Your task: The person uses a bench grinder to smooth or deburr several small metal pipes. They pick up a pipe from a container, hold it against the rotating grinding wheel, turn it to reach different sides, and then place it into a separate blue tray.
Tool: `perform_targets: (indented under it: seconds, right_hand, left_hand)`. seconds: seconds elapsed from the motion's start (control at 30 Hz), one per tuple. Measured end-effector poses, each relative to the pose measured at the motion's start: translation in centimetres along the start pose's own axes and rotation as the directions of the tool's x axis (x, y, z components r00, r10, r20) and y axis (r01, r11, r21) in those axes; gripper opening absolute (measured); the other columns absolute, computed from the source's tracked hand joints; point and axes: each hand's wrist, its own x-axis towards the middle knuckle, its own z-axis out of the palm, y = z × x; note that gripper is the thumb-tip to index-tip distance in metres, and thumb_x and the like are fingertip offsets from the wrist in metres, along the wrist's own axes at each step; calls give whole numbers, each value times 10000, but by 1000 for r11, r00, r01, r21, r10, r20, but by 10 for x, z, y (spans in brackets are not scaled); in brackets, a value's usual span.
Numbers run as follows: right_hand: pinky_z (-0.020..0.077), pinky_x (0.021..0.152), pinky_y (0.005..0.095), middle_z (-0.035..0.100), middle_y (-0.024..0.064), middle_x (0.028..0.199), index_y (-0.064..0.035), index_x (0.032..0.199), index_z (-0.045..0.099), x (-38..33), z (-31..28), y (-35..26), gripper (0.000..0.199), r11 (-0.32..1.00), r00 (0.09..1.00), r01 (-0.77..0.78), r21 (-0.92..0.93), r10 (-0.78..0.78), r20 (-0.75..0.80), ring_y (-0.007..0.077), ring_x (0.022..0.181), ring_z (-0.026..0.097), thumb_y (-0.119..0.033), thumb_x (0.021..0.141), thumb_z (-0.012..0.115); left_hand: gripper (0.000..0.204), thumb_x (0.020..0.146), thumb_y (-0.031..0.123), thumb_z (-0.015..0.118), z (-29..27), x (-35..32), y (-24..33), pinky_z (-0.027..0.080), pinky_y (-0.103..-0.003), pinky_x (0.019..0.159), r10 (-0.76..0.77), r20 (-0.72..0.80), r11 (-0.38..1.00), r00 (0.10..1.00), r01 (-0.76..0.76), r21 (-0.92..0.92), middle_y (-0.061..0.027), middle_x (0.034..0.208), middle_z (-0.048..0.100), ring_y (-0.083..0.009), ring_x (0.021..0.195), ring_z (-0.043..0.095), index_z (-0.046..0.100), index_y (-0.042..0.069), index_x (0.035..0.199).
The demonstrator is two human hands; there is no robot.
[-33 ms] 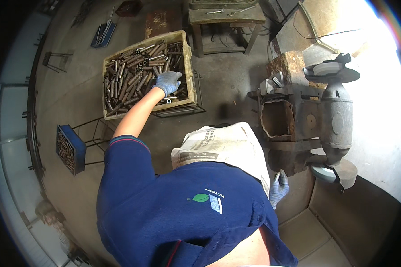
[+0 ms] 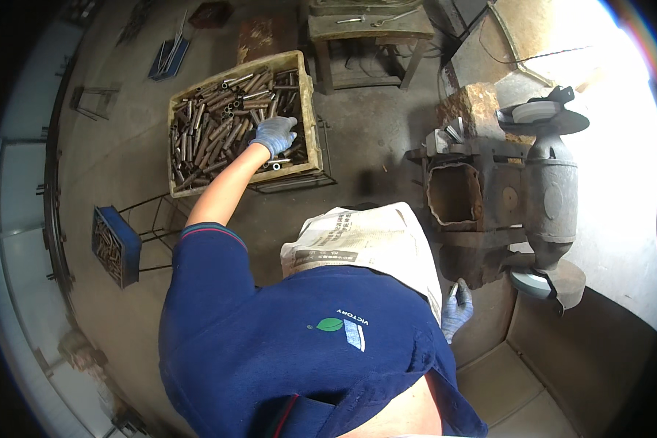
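A pale yellow plastic crate (image 2: 312, 120) at the upper left is heaped with brown and grey metal tubes (image 2: 215, 135). My left hand (image 2: 274, 137), in a blue-grey glove, reaches over its right part among the tubes. The fingers are curled, and what they hold, if anything, is hidden beneath them. Low beside my right hip, my right hand (image 2: 457, 314), gloved the same way, pinches a small light-coloured metal piece (image 2: 453, 290). Most of that piece is covered by the fingers.
On my right stands a bench grinder (image 2: 552, 197) with a wheel at each end, beside a rusty open box (image 2: 454, 193). A blue bin (image 2: 128, 244) of small parts is at left. A worktable (image 2: 372, 28) with tools stands at the back. A pale apron (image 2: 361, 233) covers my lap.
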Motion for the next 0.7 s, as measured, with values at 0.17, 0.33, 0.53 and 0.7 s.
perform_targets:
  seconds: [0.17,0.33,0.53,0.7]
  right_hand:
    - [496,802,274,651,125,1006,61,1037,621,-12,-1,7,216,998,998,-62,15,63,-22,160,884,610,-21,837,616]
    - [496,808,273,651,124,1010,58,1039,623,-14,-6,29,214,999,999,-38,31,37,11,162,888,612,-16,838,612]
    - [487,832,283,647,129,1019,62,1042,618,-19,-4,11,217,998,998,-55,18,55,1,169,908,608,-22,842,608]
    - [486,824,281,648,128,1009,67,1038,618,-16,-6,18,217,998,999,-36,43,35,17,165,902,607,-23,841,608]
  left_hand:
    - [290,772,241,609,1,7,14,483,-448,764,-57,-69,998,996,57,-6,-173,932,649,-336,912,620,570,58,994]
    - [242,767,200,578,18,29,3,483,-452,754,1,-106,999,994,4,46,-187,889,650,-347,884,625,573,41,949]
    - [272,806,263,568,18,21,-4,488,-397,806,-243,-231,949,942,181,-256,-115,987,657,-312,934,619,639,153,1044]
    - [274,781,210,569,18,31,-23,485,-360,848,-152,-177,918,972,73,-389,-91,1030,656,-269,971,616,680,171,1028]
